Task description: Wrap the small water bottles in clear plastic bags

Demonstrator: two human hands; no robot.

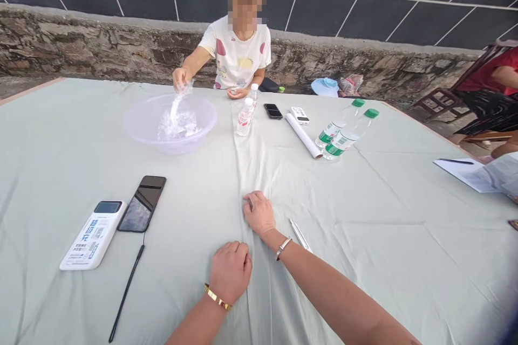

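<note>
My left hand [230, 272], with a gold bracelet at its wrist, rests on the pale grey-green tablecloth [194, 194]. Its fingers are curled into a loose fist, and nothing shows in it. Further forward and to the right lies my right hand [259, 213], its fingers bent and a small gap between thumb and forefinger; it holds nothing that I can see. A silver bangle circles that wrist. Just right of it, on the cloth, is a slim white utility knife [300, 234], partly hidden by my forearm.
Across the table a person [238, 54] holds a clear plastic bag [180, 94] over a translucent purple basin [137, 126]. At left lie a phone [143, 205] and power bank [93, 234]. Bottles [342, 143], a white roll [303, 136] and another phone [272, 111] stand or lie beyond.
</note>
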